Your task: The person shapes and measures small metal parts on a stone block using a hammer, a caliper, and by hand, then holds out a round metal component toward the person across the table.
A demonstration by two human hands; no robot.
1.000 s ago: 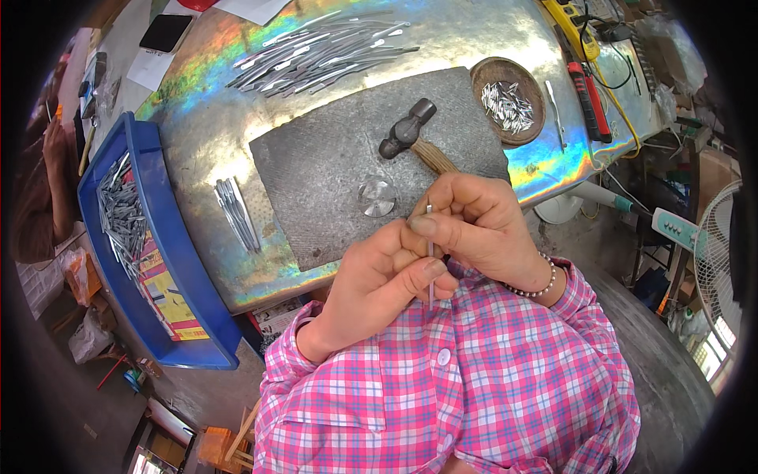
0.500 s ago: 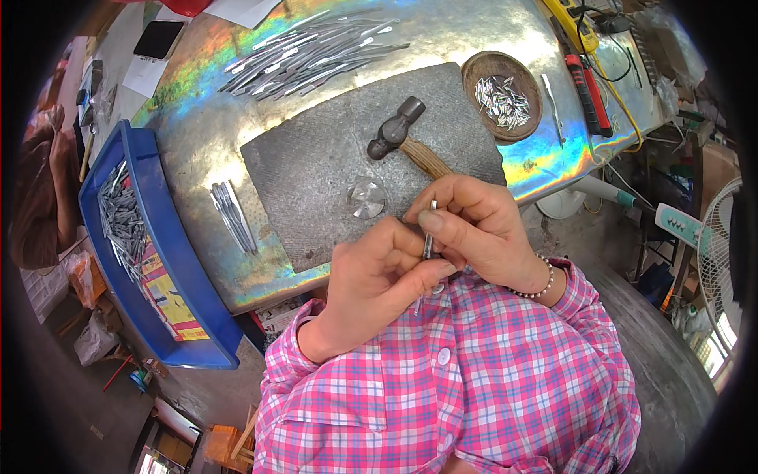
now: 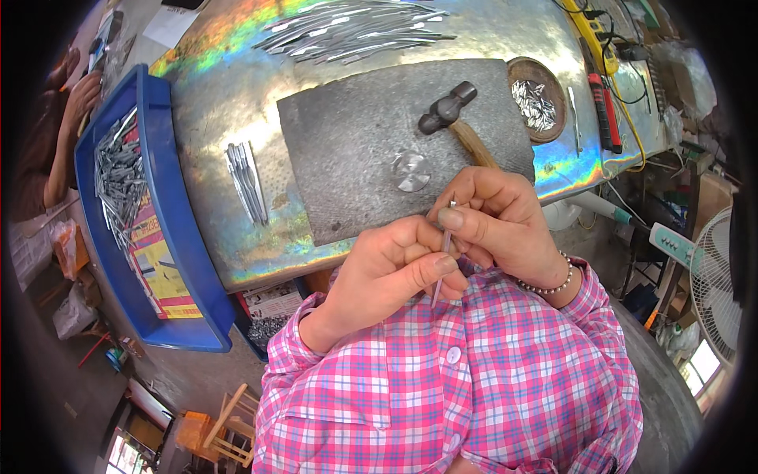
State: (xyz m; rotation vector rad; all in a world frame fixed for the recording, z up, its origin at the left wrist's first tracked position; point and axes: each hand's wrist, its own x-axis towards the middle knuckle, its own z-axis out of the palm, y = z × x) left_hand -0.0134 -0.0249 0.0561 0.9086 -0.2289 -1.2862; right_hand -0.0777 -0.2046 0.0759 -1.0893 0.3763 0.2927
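A slim silvery metal strip [image 3: 437,294] is held between my two hands, in front of the plaid shirt. My left hand [image 3: 399,265] is closed around its lower part, with the thumb laid along it. Close against the left, my right hand [image 3: 505,237] pinches the upper end between thumb and fingers. Just beyond the hands lies a dark metal plate [image 3: 339,166] bearing a shiny round disc [image 3: 411,171]. A ball-peen hammer [image 3: 448,109] rests on the plate, its wooden handle pointing toward my right hand.
A blue tray [image 3: 178,213] of metal pieces stands left. Several strips [image 3: 247,183] lie beside the plate, with a larger pile [image 3: 355,30] behind. Right of the plate are a round bowl [image 3: 562,110] of small slivers and a red-black tool [image 3: 605,114]. Another person's hand [image 3: 81,95] shows far left.
The whole view has shifted, so the table things appear farther right and higher. The strip has turned between my fingers and more of its lower end shows. Both hands keep their hold.
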